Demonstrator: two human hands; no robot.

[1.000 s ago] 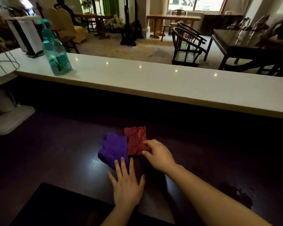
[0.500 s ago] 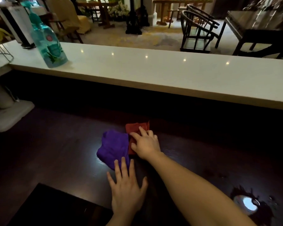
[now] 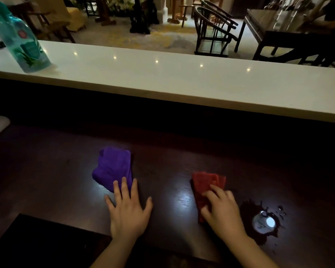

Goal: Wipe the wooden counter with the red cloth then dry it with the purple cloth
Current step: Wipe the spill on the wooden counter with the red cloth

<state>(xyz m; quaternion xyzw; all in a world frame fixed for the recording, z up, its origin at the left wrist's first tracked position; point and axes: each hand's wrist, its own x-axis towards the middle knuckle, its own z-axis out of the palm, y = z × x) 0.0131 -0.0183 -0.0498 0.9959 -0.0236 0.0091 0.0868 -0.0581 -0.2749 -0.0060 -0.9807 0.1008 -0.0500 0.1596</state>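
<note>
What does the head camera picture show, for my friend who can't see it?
A person's right hand presses a red cloth onto a dark wooden counter, just left of a small puddle. Their left hand lies flat, fingertips touching a purple cloth. Behind runs a white ledge with a blue spray bottle.

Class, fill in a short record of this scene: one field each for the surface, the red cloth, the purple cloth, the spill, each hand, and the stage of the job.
surface: dark wooden counter
red cloth: flat on the counter, left of the spill, under the right hand
purple cloth: lying bunched, apart from the red one
spill: puddle at the right, not yet touched
left hand: flat on the wood, fingers overlapping the purple cloth's near edge
stage: wiping about to begin
</note>
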